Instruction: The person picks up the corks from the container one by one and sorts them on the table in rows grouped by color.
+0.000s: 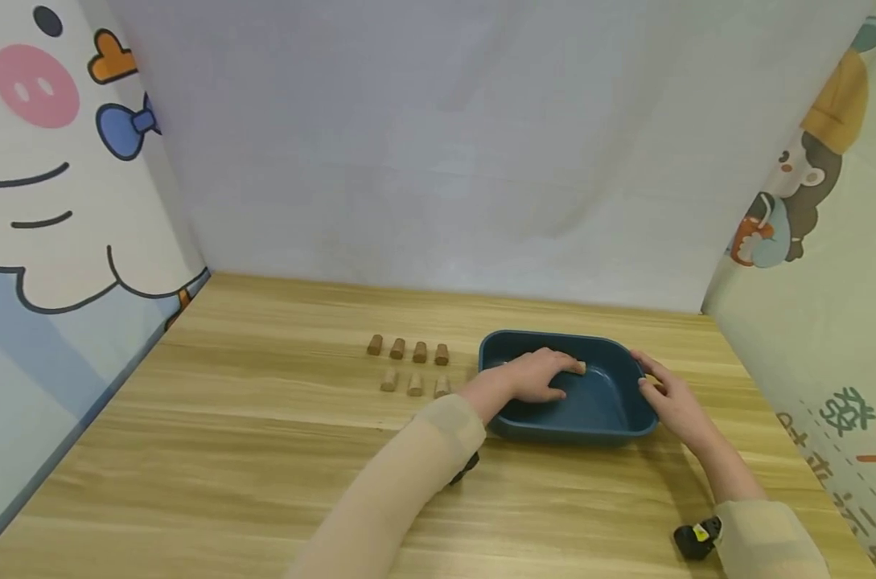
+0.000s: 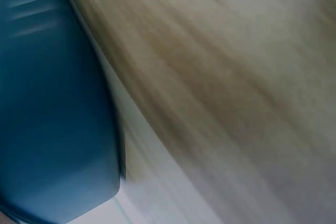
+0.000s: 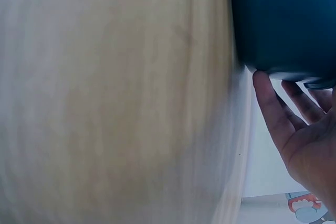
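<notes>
A dark blue plastic basin (image 1: pixel 597 434) stands on the wooden table. The left hand (image 1: pixel 535 375) reaches over its near left side into it, fingers extended and thumb apart. A small pale stopper-like piece (image 1: pixel 579 367) lies at those fingertips, touched or nearly so; its contact side is hidden. At the basin's right end, the right hand (image 1: pixel 672 406) holds the rim with fingers and thumb; the right wrist view shows its fingertips against the wall of the basin (image 3: pixel 289 19). Left of the basin sit several brown stoppers (image 1: pixel 420 352) in a row, with three pale stoppers (image 1: pixel 415 384) nearer.
The left forearm sleeve (image 1: pixel 401 482) crosses the table in front of the basin. Black wrist devices (image 1: pixel 698 539) sit beside the cuffs. A pale cloth (image 1: pixel 438 161) hangs behind the table, with printed cartoon sheets (image 1: pixel 792 201) at the sides.
</notes>
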Demonstrator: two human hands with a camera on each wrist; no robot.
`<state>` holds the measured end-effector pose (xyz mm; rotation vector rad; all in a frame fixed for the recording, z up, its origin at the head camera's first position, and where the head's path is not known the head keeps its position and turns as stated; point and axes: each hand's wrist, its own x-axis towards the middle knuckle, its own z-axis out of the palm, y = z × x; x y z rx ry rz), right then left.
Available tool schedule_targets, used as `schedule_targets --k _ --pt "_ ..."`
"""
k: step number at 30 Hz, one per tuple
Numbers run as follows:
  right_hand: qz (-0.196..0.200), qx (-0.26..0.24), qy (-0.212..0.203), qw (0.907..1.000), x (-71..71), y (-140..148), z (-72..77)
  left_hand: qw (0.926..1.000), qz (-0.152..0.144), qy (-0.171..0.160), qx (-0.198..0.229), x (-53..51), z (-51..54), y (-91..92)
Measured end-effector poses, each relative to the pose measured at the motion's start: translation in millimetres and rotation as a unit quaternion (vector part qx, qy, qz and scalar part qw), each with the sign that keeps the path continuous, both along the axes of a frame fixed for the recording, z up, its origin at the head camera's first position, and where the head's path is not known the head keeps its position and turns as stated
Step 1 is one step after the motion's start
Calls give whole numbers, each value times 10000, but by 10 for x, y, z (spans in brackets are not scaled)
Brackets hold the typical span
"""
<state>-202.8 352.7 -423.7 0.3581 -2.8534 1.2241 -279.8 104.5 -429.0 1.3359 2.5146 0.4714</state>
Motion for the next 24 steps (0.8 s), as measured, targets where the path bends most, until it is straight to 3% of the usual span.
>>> schedule_targets --k 5,12,17,24 --pt "-102 -18 -33 9999 29 -12 14 9997 10 167 -163 15 -15 27" --pt "-33 -37 -44 10000 25 -1 19 10000 -41 -7 37 26 -16 27" --pt "-27 -39 -27 10000 16 4 10 9999 -44 77 95 20 -17 28" --pt "-74 35 -37 10000 36 -8 33 9996 -119 230 -141 20 -9 55"
